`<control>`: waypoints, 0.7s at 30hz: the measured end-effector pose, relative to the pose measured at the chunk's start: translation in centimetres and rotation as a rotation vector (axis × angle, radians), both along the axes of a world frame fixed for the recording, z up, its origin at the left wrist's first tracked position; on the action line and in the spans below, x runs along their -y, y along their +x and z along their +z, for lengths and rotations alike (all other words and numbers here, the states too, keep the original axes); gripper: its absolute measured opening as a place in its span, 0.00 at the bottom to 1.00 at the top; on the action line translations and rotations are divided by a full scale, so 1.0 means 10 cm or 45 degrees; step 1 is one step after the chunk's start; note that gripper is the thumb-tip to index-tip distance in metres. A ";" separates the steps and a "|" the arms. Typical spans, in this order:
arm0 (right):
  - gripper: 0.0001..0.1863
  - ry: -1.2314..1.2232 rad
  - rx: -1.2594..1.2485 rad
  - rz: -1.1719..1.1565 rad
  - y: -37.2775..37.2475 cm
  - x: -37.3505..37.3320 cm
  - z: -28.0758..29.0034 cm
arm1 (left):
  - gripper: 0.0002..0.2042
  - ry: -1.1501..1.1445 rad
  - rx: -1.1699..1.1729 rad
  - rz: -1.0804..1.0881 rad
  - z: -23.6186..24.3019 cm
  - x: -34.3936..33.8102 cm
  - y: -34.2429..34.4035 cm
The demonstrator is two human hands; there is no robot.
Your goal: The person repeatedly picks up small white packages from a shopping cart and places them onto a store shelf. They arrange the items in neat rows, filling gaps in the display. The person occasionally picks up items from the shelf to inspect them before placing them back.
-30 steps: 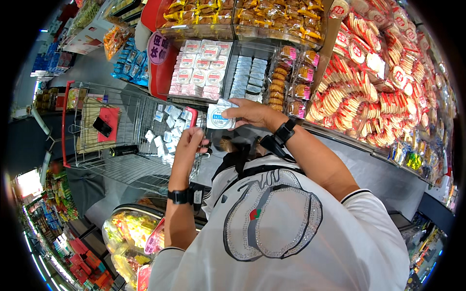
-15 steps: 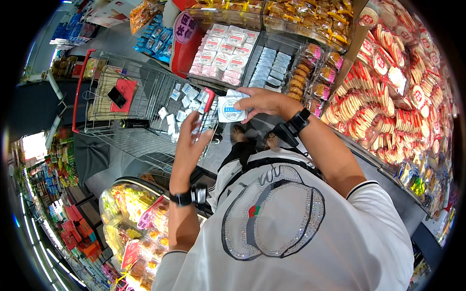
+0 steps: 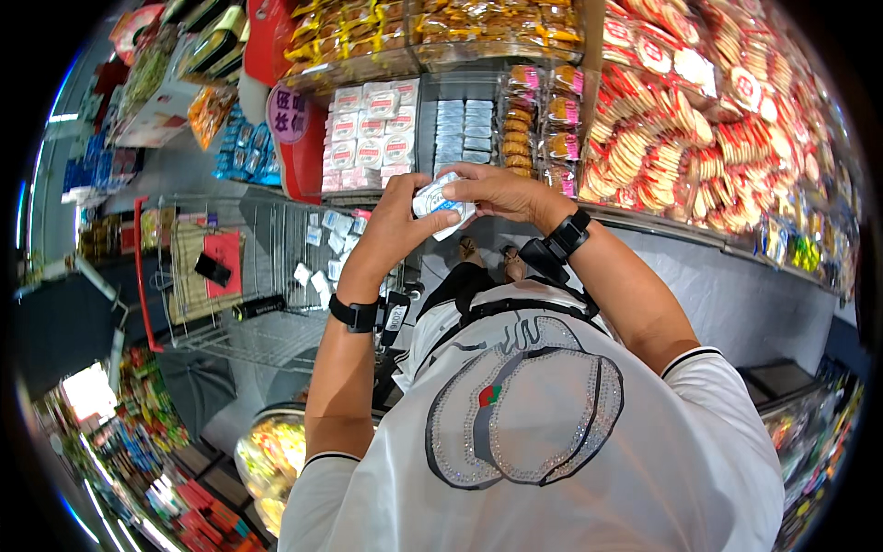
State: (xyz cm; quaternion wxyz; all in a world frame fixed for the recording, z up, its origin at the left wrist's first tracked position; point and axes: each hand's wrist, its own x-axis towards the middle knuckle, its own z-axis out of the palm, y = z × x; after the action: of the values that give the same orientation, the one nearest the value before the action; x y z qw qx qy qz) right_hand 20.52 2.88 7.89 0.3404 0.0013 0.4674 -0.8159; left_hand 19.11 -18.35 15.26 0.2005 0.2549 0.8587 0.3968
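Both my hands are in front of my chest, gripping small white packets with blue print point(image 3: 434, 195). My left hand point(image 3: 394, 224) pinches them from the left, with thumb and fingers at the edge. My right hand point(image 3: 501, 191) wraps them from the right, its thumb across the front; how many packets there are is partly hidden by the fingers. Beyond my hands is a bin of similar silvery-blue packets point(image 3: 463, 129). White and pink packets point(image 3: 371, 129) are stacked just left of that bin. Several loose white packets point(image 3: 336, 241) lie in the shopping cart point(image 3: 143, 276).
The cart also holds a phone point(image 3: 212, 269) on a red item and a dark cylindrical object point(image 3: 260, 307). Packed round cookies point(image 3: 517, 131) and heaps of bagged crackers point(image 3: 667, 152) fill the display to the right. Wrapped food point(image 3: 273, 451) stands at lower left.
My left hand, open and apart before, has come up and closed on the packets. My right hand keeps its hold, and the packets are now tilted. The view has turned toward the display.
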 end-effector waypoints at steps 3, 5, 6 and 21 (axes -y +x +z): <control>0.34 -0.003 0.021 -0.042 0.06 -0.03 -0.06 | 0.29 -0.009 0.321 -0.050 -0.18 -0.01 -0.22; 0.31 0.083 -0.014 -0.067 0.12 -0.02 -0.12 | 0.31 -0.004 0.490 -0.188 -0.24 -0.03 -0.38; 0.31 0.090 0.006 -0.126 0.15 -0.02 -0.16 | 0.32 -0.005 0.576 -0.257 -0.24 -0.05 -0.45; 0.32 0.200 0.251 -0.696 0.44 0.04 -0.24 | 0.39 -0.128 0.726 -0.499 -0.80 -0.50 -1.18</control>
State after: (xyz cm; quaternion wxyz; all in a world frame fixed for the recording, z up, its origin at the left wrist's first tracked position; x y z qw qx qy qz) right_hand 24.88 2.48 5.44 0.1507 0.2325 0.4763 -0.8345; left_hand 7.33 -13.33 7.22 0.5171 0.2837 0.7213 0.3631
